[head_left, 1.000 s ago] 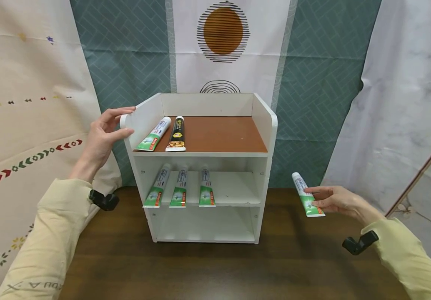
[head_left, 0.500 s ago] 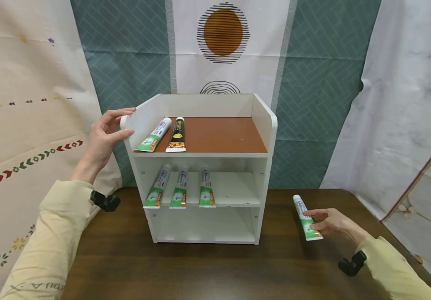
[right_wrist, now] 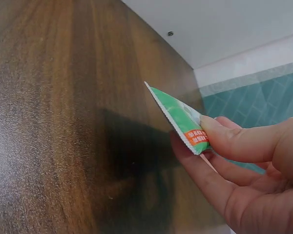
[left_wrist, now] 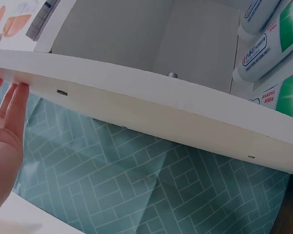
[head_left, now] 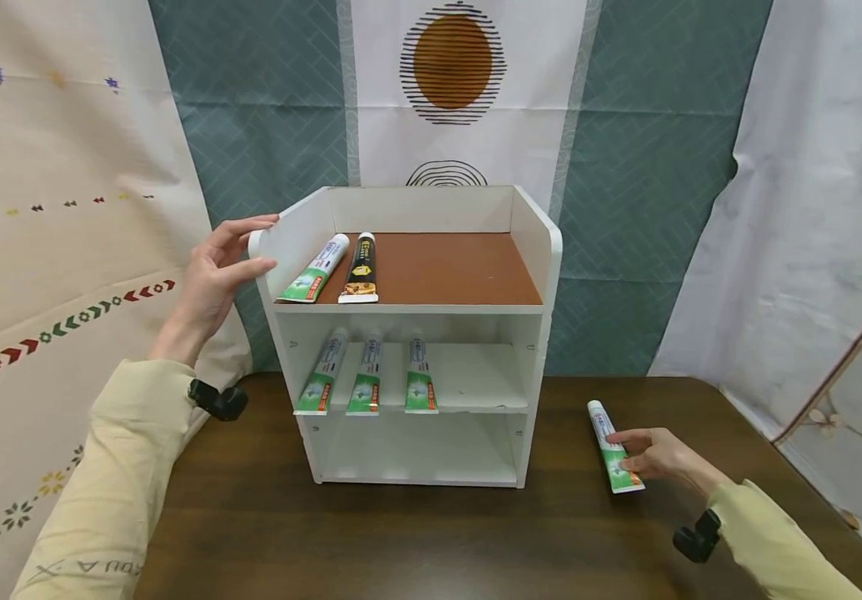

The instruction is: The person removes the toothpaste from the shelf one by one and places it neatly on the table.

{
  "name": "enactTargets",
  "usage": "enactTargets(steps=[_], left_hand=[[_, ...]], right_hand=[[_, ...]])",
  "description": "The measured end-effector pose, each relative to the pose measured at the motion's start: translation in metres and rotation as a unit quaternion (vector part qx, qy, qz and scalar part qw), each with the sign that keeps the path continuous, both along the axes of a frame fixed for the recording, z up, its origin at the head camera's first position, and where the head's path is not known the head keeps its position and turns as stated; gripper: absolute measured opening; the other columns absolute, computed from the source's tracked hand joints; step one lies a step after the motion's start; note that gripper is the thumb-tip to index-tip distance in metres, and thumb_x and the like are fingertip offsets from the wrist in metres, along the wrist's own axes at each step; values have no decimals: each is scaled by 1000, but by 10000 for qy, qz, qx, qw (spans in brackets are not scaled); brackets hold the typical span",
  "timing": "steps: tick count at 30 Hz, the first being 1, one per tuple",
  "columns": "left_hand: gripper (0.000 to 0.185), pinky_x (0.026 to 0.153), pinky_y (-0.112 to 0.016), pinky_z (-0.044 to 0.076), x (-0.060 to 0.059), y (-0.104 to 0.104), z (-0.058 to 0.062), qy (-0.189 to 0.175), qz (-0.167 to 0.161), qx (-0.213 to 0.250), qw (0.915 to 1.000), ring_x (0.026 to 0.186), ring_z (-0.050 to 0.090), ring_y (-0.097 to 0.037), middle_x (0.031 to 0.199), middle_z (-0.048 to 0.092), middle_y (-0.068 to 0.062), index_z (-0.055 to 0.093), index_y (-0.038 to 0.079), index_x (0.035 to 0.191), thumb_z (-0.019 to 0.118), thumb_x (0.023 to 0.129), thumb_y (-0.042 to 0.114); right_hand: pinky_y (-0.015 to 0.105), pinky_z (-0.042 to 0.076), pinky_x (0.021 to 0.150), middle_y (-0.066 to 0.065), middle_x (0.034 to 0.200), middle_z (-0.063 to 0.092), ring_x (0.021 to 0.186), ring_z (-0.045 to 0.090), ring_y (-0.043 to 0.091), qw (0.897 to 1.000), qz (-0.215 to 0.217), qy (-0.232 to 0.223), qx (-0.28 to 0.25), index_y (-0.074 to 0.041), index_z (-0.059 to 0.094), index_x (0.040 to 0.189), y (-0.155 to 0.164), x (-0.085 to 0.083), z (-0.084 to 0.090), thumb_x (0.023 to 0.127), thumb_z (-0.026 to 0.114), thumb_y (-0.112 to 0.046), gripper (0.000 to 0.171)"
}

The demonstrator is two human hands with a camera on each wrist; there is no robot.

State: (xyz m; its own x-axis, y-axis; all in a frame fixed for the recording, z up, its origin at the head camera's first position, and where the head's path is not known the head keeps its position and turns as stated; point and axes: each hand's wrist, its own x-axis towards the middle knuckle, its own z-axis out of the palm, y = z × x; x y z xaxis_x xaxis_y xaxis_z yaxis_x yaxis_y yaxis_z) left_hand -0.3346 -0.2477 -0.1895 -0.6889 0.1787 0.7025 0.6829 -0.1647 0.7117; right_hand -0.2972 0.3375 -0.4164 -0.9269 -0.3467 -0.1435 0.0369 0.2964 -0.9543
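one toothpaste tube (head_left: 613, 448) pinched in right fingers (head_left: 629, 450) on table (head_left: 401, 542) | left fingers (head_left: 239, 250) relaxed, touching shelf (head_left: 273, 250)

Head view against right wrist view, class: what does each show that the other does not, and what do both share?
Only the head view shows the left hand touching the white shelf unit's side panel, and the black tube on top. Only the right wrist view shows the thumb pinching the crimped end. Both show the right hand holding the green toothpaste tube over the table.
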Motion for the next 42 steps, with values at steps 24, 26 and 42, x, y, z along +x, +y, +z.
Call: enactTargets(steps=[24, 26, 42], left_hand=[[41, 82, -28, 43, -1, -2, 3, -3, -64, -162, 9998, 121, 35, -25, 132, 42, -12, 58, 4, 118, 59, 80, -12], [41, 82, -28, 43, -1, -2, 3, 19, -125, -195, 9997, 122, 35, -25, 132, 42, -13, 57, 3, 118, 58, 80, -13], [42, 81, -29, 44, -3, -6, 2, 22, -387, -223, 9990, 123, 33, -26, 134, 39, -14, 56, 2, 118, 56, 80, -16]], right_hand=[[37, 50, 62, 19, 92, 56, 74, 57, 24, 9985, -2, 397, 378, 22, 38, 111, -13, -13, -16, 74, 60, 16, 44], [37, 50, 60, 17, 88, 55, 72, 56, 23, 9977, -29, 477, 489, 22, 38, 110, -15, -14, -17, 73, 60, 18, 43], [32, 48, 60, 23, 93, 55, 77, 52, 29, 9910, 113, 1089, 766, 21, 48, 108, -6, -16, -27, 72, 66, 13, 41]])
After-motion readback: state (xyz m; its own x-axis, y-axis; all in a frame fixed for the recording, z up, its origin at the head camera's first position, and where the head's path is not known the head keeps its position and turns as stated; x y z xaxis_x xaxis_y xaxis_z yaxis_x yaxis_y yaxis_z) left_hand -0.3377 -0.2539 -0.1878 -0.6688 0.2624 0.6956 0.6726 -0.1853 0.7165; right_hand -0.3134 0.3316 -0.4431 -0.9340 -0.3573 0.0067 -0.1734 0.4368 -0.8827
